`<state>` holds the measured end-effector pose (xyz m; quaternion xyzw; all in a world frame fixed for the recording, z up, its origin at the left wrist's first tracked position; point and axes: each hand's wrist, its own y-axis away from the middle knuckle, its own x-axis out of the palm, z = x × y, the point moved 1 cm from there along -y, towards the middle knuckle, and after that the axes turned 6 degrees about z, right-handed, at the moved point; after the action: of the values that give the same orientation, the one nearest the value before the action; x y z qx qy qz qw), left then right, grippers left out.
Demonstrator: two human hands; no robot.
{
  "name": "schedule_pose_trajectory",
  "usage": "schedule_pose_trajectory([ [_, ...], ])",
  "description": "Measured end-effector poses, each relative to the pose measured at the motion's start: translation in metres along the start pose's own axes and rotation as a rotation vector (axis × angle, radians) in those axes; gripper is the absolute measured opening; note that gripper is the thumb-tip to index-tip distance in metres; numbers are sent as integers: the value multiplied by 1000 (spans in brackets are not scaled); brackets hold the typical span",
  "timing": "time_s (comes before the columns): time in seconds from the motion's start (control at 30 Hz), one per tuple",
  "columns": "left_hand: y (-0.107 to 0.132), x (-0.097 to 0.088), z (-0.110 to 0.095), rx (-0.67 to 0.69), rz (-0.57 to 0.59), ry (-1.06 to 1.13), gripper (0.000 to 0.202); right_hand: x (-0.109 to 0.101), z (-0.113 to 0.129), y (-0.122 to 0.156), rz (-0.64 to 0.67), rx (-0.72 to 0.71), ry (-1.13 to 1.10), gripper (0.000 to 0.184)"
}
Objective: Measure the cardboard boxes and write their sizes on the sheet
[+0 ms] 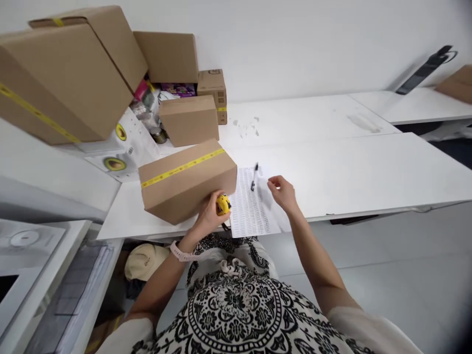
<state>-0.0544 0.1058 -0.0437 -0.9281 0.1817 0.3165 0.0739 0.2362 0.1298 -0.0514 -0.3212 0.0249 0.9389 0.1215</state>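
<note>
Cupping the tape measure beside the cardboard box, the left hand grips it snugly, likely for ready control; the right hand hovers by the printed sheet, fingertips together, and whether they pinch paper, I can't tell! Just ahead of the left hand, the box's long axis slants rightward and away; which way the tape measure points is unclear.

At the centre, the yellow tape measure is partly covered by the left hand. The print on the sheet is too small for reading. Whether the right hand touches this sheet, I cannot tell. The big carton at ten o'clock and the brown box at two o'clock are cut by the edges.
</note>
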Motion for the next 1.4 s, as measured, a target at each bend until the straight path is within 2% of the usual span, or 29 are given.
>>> schedule_pose_trajectory([
  [0.07,-18,-6,14,-42,-67,-92,64,14,0,-25,83,91,142,18],
  [0.17,-44,-15,33,-89,-139,-244,63,36,9,-54,159,176,330,32],
  [0.3,-72,-26,54,-140,-143,-408,62,56,13,-80,243,71,463,29],
  [0.4,-84,-31,58,-153,-117,-431,61,54,6,-89,264,-35,318,26],
  [0.47,-87,-29,51,-122,-119,-452,63,43,-1,-89,248,-88,14,26],
  [0.57,-95,-13,27,4,-170,-432,60,13,-7,-83,219,-152,-534,35],
  [0.63,-107,8,8,93,-166,-363,49,-8,-6,-75,181,-203,-719,39],
  [0.7,-126,34,-7,162,-84,-296,42,-23,-4,-68,97,-235,-729,40],
  [0.77,-147,61,-13,192,16,-254,39,-28,-4,-65,-5,-231,-647,41],
  [0.83,-166,83,-11,194,92,-250,40,-22,-9,-66,-104,-207,-554,41],
  [0.9,-179,99,-5,193,134,-277,43,-10,-17,-71,-164,-159,-506,49],
  [1.0,-186,108,2,199,144,-316,45,9,-29,-81,-81,-58,-519,68],
  [1.1,-184,108,5,203,140,-324,43,21,-38,-89,76,-13,-551,73],
  [1.17,-182,108,4,203,137,-327,41,25,-44,-92,95,-16,-558,67],
  [1.3,-179,110,1,208,131,-322,31,30,-57,-95,17,2,-491,52],
  [1.4,-179,112,0,209,128,-297,23,33,-61,-95,24,3,-466,45],
])
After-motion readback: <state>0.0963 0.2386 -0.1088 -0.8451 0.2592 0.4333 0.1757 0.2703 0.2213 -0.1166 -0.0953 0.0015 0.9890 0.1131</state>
